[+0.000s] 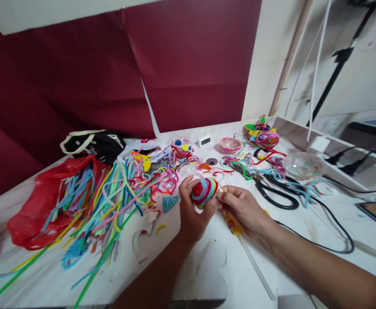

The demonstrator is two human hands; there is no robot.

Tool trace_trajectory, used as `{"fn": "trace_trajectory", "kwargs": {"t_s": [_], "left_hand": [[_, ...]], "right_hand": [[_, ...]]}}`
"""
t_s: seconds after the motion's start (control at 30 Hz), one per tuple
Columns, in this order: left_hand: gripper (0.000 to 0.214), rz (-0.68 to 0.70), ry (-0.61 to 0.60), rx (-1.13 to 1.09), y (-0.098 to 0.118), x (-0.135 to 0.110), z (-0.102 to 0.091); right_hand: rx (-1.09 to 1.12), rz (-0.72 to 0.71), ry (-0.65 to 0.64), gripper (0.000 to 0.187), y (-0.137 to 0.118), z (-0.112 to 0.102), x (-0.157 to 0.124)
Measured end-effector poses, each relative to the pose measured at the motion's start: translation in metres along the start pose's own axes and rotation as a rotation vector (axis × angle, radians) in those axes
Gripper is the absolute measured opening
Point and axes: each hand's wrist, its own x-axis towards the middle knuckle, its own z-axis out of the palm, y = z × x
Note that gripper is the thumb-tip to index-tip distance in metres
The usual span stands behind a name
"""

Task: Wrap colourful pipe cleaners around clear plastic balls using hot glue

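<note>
My left hand (192, 212) is closed around a small ball (204, 192) wrapped in red, blue, yellow and pink pipe cleaners, held just above the white table (207, 274). My right hand (241, 206) pinches at the ball's right side, fingers pressed together on something I cannot make out. A yellow and orange glue gun (233, 224) lies on the table under my right hand.
A heap of coloured pipe cleaners (104, 193) spills from a red plastic bag (43, 206) at left. Black scissors (273, 195), a black cable (329, 223), clear plastic domes (302, 165), a pink bowl (229, 144), finished pipe-cleaner balls (265, 136) and a black bag (94, 143) lie behind.
</note>
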Motion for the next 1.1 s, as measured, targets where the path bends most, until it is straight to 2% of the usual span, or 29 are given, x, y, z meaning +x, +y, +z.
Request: {"fn": "trace_trajectory", "kwargs": {"t_s": [0.37, 0.7, 0.83, 0.97, 1.1], "left_hand": [[0.064, 0.067, -0.029, -0.014, -0.008, 0.003, -0.001], [0.07, 0.013, -0.041, -0.065, -0.009, 0.001, 0.003], [0.076, -0.002, -0.094, -0.137, -0.011, -0.001, 0.004], [0.083, -0.004, -0.169, -0.199, -0.008, 0.001, 0.003], [0.068, -0.014, -0.098, -0.184, -0.01, 0.006, 0.0]], "right_hand": [[0.062, -0.015, -0.039, 0.018, 0.0, -0.002, 0.003], [0.205, -0.013, -0.005, 0.019, 0.005, -0.002, 0.002], [0.259, 0.006, 0.013, 0.019, 0.005, -0.003, 0.0], [0.368, -0.011, 0.008, 0.018, 0.0, -0.012, 0.001], [0.516, -0.072, 0.027, 0.012, -0.009, -0.028, 0.009]]}}
